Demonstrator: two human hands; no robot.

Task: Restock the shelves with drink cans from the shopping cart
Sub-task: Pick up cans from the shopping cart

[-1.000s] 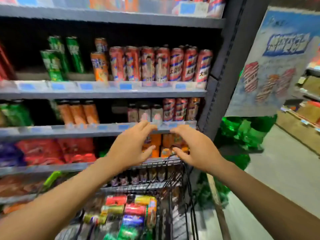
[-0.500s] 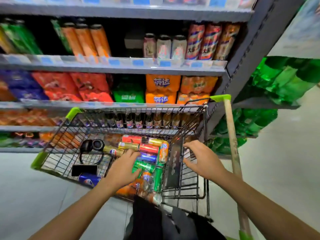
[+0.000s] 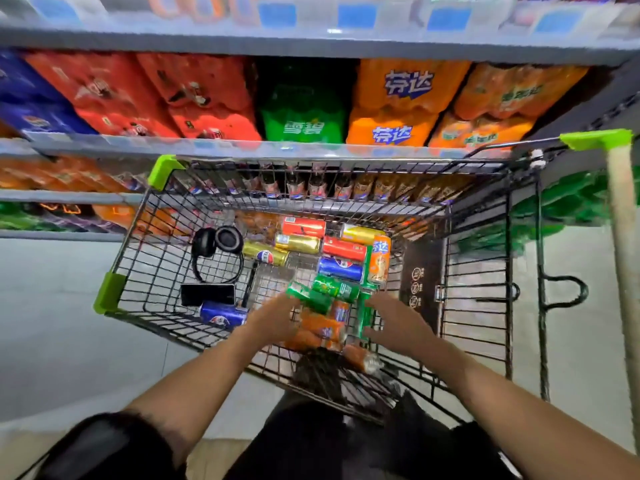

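Since half a second ago the right hand (image 3: pixel 393 322) has been brought inside the black wire shopping cart (image 3: pixel 478 271), fingers spread and unclosed like the left hand (image 3: pixel 273 318), with slim green drink cans (image 3: pixel 313 297) lying between them, best gripped around mid-body.

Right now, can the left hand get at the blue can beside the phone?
Probably yes: the blue can lies uncovered on the cart floor, just left of the left hand, with nothing between them.

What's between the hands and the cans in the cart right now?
Nothing visible. Both the left hand and right hand are already inside the cart, at the green cans and orange cans. The headphones and phone lie off to the left, clear of the pile.
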